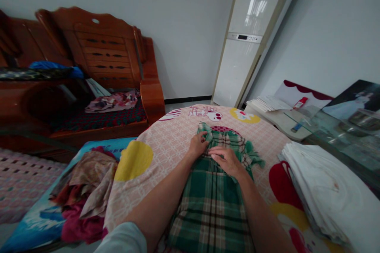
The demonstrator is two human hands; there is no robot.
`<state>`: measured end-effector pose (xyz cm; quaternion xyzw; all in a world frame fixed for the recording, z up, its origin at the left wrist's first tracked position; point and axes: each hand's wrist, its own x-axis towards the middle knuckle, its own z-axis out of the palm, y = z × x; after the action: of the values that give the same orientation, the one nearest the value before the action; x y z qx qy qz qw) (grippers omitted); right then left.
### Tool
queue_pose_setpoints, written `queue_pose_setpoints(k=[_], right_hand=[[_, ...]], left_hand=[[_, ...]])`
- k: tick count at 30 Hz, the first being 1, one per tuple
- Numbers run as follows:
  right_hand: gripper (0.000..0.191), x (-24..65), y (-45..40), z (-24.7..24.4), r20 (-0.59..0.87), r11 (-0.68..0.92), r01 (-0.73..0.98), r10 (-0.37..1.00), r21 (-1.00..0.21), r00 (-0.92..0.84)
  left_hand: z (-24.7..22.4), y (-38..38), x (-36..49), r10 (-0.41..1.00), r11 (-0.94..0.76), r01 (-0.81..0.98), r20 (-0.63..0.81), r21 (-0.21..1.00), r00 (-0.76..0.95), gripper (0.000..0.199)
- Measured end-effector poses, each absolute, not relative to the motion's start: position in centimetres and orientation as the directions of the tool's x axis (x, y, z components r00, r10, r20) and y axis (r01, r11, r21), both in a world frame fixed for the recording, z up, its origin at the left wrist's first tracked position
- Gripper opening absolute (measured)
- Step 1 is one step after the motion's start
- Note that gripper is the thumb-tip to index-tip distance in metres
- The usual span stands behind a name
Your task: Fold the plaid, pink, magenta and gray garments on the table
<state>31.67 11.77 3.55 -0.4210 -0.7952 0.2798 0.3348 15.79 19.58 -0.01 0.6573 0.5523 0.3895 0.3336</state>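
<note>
While the green plaid garment [212, 193] lies on the near middle of the tablecloth [169, 138], work centres on its gathered seam. The left hand [196, 146] curls at the ruffle [230, 140], whether pinching cloth I cannot tell; the right hand [230, 161], partly open, rests across the gathers. Moving on seems to call for light, even fingertip pressure.

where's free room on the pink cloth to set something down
Widest: the pink cloth between the yellow patch and the green plaid garment, beyond the left forearm. A thinner strip runs past the garment's far end; a narrow gap separates it from the folded white cloth. Crowded: the middle, garment under left hand and right hand.
</note>
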Motion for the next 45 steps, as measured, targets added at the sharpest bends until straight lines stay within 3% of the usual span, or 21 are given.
queue_pose_setpoints(k=[3, 6, 9, 12, 15, 19, 25, 32, 36, 38, 41, 45], right_hand=[[0.022, 31.5, 11.6, 3.4, 0.216, 0.495, 0.546, 0.841, -0.676, -0.495], [0.021, 31.4, 11.5, 3.6, 0.181, 0.495, 0.573, 0.837, -0.653, -0.517], [0.021, 31.5, 11.4, 3.7, 0.186, 0.508, 0.56, 0.826, -0.654, -0.533], [0.021, 31.7, 11.5, 3.5, 0.212, 0.497, 0.519, 0.832, -0.695, -0.513], [0.022, 32.0, 11.9, 2.9, 0.304, 0.461, 0.522, 0.882, -0.718, -0.36], [0.02, 32.5, 12.4, 1.7, 0.412, 0.398, 0.71, 0.896, -0.581, -0.165], [0.018, 33.0, 12.4, 1.5, 0.238, 0.342, 0.85, 0.935, -0.401, -0.264], [0.008, 32.8, 12.2, 1.8, 0.213, 0.321, 0.845, 0.944, -0.428, -0.251], [0.015, 33.8, 12.6, 2.3, 0.276, 0.317, 0.812, 0.94, -0.49, -0.201], [0.019, 35.5, 12.8, 2.8, 0.331, 0.247, 0.827, 0.94, -0.505, -0.078], [0.025, 39.3, 12.9, 3.4, 0.361, -0.022, 0.885, 0.908, -0.465, 0.212], [0.031, 44.1, 12.1, 3.0, 0.316, -0.347, 0.91, 0.857, -0.228, 0.407]], left_hand=[[0.4, 19.0, 16.2, 0.923, -0.367, 0.492, 0.373, 0.79, 0.09, 0.056], [0.7, 18.5, 16.7, 0.787, -0.609, 0.459, 0.565, 0.647, 0.248, 0.045], [0.2, 18.4, 17.0, 0.76, -0.649, 0.483, 0.532, 0.588, 0.373, 0.036], [-0.5, 18.8, 16.7, 0.791, -0.607, 0.546, 0.503, 0.577, 0.348, 0.034], [-0.8, 19.3, 16.2, 0.801, -0.589, 0.551, 0.518, 0.591, 0.301, 0.035], [-0.8, 19.6, 15.9, 0.818, -0.557, 0.598, 0.506, 0.576, 0.275, 0.032], [-1.1, 19.7, 16.2, 0.833, -0.544, 0.733, 0.372, 0.409, 0.41, 0.037], [-1.4, 19.7, 16.2, 0.839, -0.511, 0.775, 0.412, 0.371, 0.356, 0.044], [-0.6, 18.7, 16.8, 0.754, -0.634, 0.678, 0.489, 0.371, 0.438, 0.046], [-0.6, 18.1, 17.2, 0.719, -0.688, 0.638, 0.444, 0.345, 0.535, 0.047], [-1.2, 17.3, 17.4, 0.696, -0.717, 0.637, 0.333, 0.283, 0.636, 0.055], [-1.9, 17.1, 17.5, 0.701, -0.712, 0.656, 0.3, 0.248, 0.647, 0.056]])
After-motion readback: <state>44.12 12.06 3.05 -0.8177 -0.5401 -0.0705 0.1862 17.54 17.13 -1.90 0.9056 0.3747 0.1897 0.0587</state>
